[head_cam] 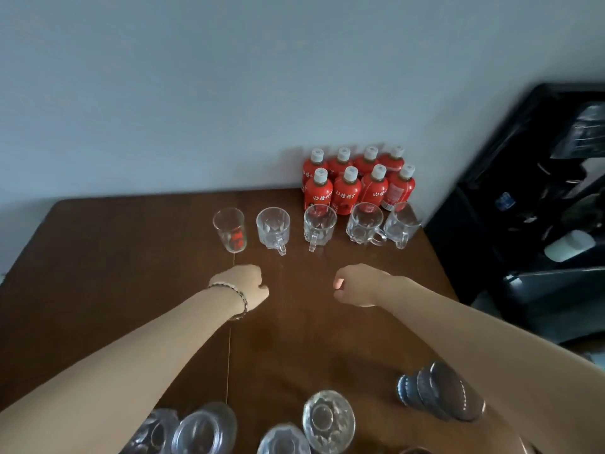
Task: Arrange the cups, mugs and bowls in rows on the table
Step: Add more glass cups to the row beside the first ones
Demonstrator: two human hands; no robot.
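The left hand [244, 285] and right hand [357, 285] are curled up, empty; the clear glass mugs [320, 224] are slippery and breakable, so hold their handles.

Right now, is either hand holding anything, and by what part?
Nothing is held. The left hand and the right hand are curled into empty fists over the table, short of the mugs.

Eight red plastic bottles with white caps [347, 191] stand in two rows of four close by the pale grey wall [196, 93]; a black glossy machine [523, 132] stands to their right
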